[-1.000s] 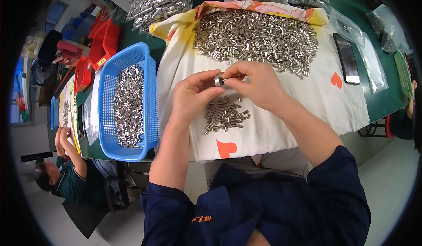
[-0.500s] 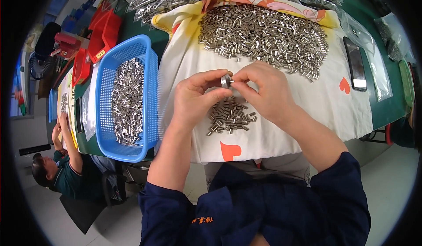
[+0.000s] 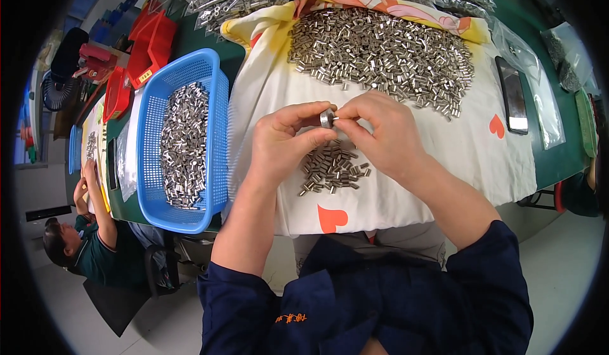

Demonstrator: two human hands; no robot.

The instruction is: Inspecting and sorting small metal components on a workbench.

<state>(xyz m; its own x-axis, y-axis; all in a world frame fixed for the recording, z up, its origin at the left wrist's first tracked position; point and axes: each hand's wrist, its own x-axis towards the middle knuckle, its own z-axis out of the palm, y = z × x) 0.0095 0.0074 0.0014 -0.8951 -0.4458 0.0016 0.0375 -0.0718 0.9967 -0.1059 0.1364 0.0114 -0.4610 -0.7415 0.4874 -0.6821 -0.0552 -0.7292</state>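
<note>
Between thumb and fingers, my left hand grips a short round metal piece, like a thick disc or ring, on its side. My right hand is closed in a pinch against its right face, on a thin light pin-like tip that meets the disc's middle; most of this is covered by the fingers. Under my hands lies a small pile of short metal cylinders on a white cloth with red hearts. Farther back, a much larger heap of similar cylinders spreads over the cloth.
At the left stands a blue plastic basket holding many metal cylinders. Red bins are beyond it. Bags of metal parts line the back. A dark phone lies at the right. Another person sits at far left.
Almost nothing differs. The round piece has turned very slightly in my left fingers, and both hands stay in place above the small pile.
</note>
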